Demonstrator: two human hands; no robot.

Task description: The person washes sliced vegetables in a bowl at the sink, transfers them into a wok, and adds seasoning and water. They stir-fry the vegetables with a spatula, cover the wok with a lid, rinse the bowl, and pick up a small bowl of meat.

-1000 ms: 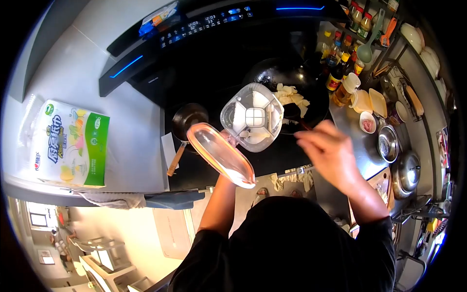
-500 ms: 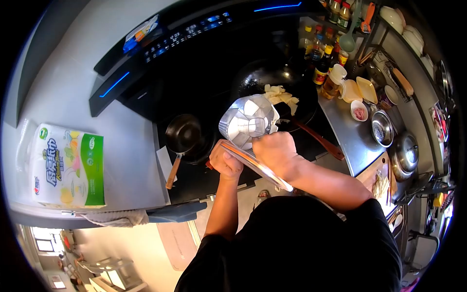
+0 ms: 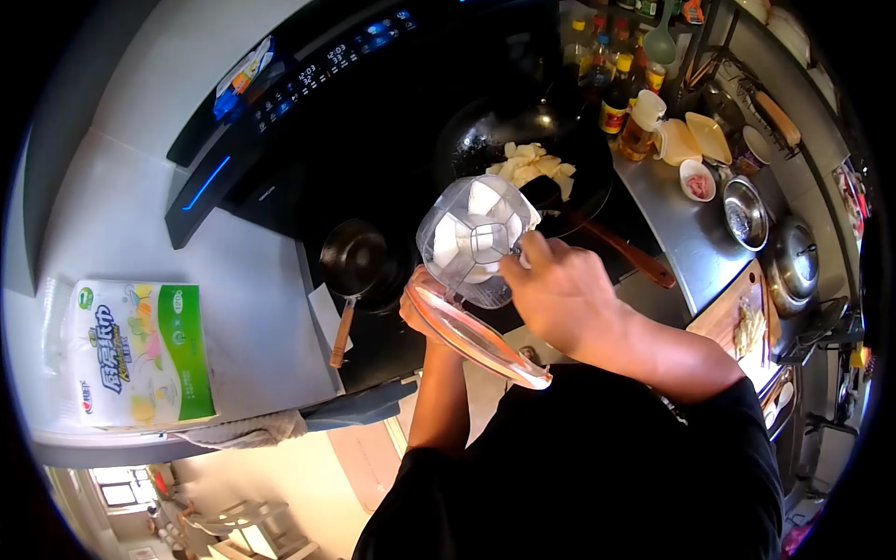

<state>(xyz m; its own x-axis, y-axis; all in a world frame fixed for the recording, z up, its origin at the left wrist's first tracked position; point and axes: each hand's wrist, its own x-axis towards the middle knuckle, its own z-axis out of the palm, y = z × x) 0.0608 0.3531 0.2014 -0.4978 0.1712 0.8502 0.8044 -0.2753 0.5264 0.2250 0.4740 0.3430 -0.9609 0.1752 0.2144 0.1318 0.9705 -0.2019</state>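
My right hand is closed at the right side of a clear faceted container, which hangs tilted over the hob's front. White, shiny facets show in it; whether that is contents or reflection I cannot tell. My left hand is closed on a flat, see-through piece with an orange rim, like a lid, just below the container. Part of the left hand's fingers is hidden behind that piece. Just beyond the container, pale flat slices lie in a dark wok, with a wooden-handled spatula resting in it.
A small dark pan stands on the hob at left. A kitchen-paper pack lies on the left counter. At right are sauce bottles, a small bowl of pink meat, a metal bowl and a cutting board.
My right hand has shifted slightly right and its fingers now show at the container's edge. The orange-rimmed piece has turned to show more of its face. The view has shifted a little.
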